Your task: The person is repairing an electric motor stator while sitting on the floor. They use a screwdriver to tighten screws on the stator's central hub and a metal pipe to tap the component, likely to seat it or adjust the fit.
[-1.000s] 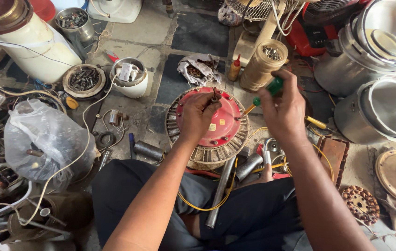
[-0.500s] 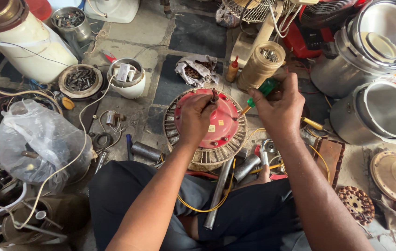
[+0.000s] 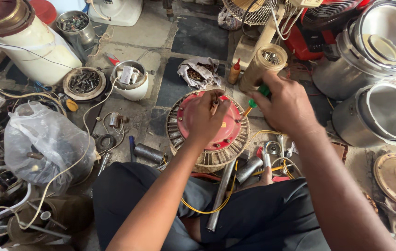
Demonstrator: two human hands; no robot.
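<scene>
The motor (image 3: 207, 135), a round unit with a red centre cap and a ring of metal windings, sits on the floor directly in front of the person's lap. The left hand (image 3: 206, 117) rests on top of the red cap, fingers curled and pinched on a small part at the cap's upper edge; the part itself is too small to identify. The right hand (image 3: 287, 107) is closed around a screwdriver (image 3: 252, 102) with a green handle, held at the motor's upper right edge, shaft angled down toward the cap. A yellow wire (image 3: 216, 207) runs from under the motor toward the lap. A metal tube (image 3: 219, 195) lies just below the motor. A brass-coloured jar (image 3: 263, 67) of screws stands just behind the right hand. A clear plastic bag (image 3: 44, 144) lies well left of the motor. Steel pots (image 3: 374, 116) stand to the motor's right.
</scene>
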